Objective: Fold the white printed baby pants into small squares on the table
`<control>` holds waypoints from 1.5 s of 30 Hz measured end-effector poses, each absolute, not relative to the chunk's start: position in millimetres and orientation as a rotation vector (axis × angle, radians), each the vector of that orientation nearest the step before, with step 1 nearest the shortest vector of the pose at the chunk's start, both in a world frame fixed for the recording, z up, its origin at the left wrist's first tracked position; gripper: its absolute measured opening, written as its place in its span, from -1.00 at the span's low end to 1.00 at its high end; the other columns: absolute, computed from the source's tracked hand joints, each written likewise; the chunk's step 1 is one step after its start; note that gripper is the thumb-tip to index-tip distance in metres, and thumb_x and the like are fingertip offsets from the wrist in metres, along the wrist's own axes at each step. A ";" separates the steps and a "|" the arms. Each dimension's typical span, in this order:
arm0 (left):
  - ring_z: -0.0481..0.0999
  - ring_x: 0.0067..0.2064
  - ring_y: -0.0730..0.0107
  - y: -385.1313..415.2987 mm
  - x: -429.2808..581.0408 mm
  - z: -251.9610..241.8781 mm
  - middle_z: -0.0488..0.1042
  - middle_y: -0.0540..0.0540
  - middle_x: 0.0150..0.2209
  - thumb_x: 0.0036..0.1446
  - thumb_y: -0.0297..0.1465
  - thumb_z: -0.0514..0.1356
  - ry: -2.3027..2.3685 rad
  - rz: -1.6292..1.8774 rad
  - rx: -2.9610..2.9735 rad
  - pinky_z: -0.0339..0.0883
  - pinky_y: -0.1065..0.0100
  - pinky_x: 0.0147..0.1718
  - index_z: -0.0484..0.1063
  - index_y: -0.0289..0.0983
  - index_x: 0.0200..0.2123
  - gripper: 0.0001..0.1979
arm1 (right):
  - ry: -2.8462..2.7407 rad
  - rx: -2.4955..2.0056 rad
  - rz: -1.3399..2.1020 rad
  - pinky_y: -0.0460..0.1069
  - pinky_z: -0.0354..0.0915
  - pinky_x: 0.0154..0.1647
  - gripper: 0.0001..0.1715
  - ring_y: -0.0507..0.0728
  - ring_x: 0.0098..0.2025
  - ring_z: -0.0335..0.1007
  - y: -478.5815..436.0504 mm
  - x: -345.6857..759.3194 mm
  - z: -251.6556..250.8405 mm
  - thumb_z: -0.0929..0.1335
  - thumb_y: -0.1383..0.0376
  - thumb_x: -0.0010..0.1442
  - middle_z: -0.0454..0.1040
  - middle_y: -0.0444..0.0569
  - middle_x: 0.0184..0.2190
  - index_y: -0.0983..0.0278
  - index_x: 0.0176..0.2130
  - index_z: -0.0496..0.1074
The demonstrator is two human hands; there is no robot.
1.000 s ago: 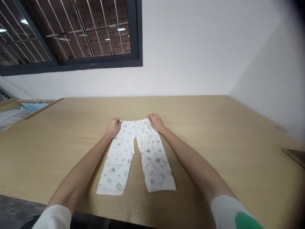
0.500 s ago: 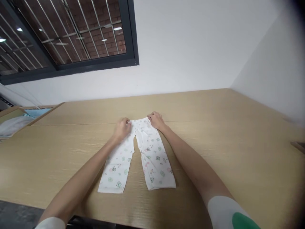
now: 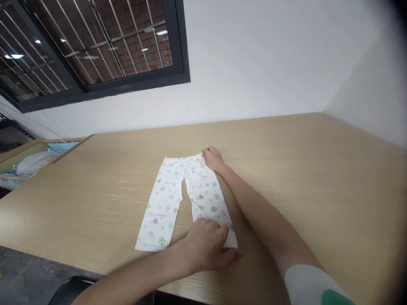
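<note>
White printed pants [image 3: 165,203] lie flat on the wooden table [image 3: 286,169], waistband toward the wall and legs spread toward me. My right hand [image 3: 213,159] rests on the waistband's right corner, its fingers bent over the fabric edge; whether they pinch it is hard to see. Over the lower end of the right pant leg is my left hand [image 3: 210,243], palm down with thumb apart from the fingers, covering part of that leg and its hem. The left pant leg lies uncovered.
A wooden bin [image 3: 34,148] holding light blue and white cloth is at the far left. Behind the table stand a white wall [image 3: 254,63] and a barred window. A black chair [image 3: 71,290] is below the front edge.
My left hand has left the waistband's left corner and moved down and right to the right leg's hem. My right hand stays at the waistband. The view has shifted slightly.
</note>
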State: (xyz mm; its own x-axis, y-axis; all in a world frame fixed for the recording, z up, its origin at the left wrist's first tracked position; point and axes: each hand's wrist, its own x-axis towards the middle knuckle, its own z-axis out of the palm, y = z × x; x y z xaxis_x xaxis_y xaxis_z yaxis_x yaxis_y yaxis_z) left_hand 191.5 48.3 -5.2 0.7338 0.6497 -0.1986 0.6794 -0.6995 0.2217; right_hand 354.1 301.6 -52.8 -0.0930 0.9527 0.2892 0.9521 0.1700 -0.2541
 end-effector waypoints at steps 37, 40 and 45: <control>0.48 -0.32 0.51 5.9 121.0 9.4 0.58 0.02 -0.38 0.33 0.02 -0.01 1.090 0.594 1.557 0.19 0.46 -0.34 0.52 -0.21 -0.41 -0.47 | -1.468 -1.375 0.617 0.02 0.37 -0.27 -0.62 0.13 -0.33 0.45 301.2 335.6 -18.0 0.40 0.16 0.11 0.48 -0.09 -0.36 0.28 -0.10 0.41; 0.51 -0.26 0.45 -4.0 100.2 5.4 0.58 -0.01 -0.38 0.27 0.11 0.02 1.125 0.671 1.423 0.26 0.45 -0.28 0.53 -0.20 -0.43 -0.44 | -1.368 -1.350 0.715 0.01 0.38 -0.29 -0.60 0.12 -0.36 0.46 305.9 318.0 -10.3 0.43 0.15 0.04 0.48 -0.08 -0.38 0.28 -0.15 0.38; 0.47 -0.27 0.45 -12.9 64.3 -2.2 0.54 -0.02 -0.41 0.25 0.13 0.03 1.224 0.738 1.406 0.23 0.46 -0.30 0.51 -0.19 -0.47 -0.42 | -1.374 -1.377 0.656 0.03 0.38 -0.22 -0.68 0.14 -0.33 0.46 314.7 274.1 -9.2 0.40 0.19 0.02 0.49 -0.06 -0.37 0.27 -0.20 0.38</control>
State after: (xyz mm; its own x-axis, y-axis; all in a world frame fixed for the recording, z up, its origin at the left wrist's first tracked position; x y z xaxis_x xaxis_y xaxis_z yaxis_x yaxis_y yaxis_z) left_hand 64.3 -12.9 -2.2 0.2784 0.9421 -0.1872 0.2739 0.1089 0.9556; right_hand 274.1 314.7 -9.2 0.1950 0.9401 0.2795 0.3737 0.1922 -0.9074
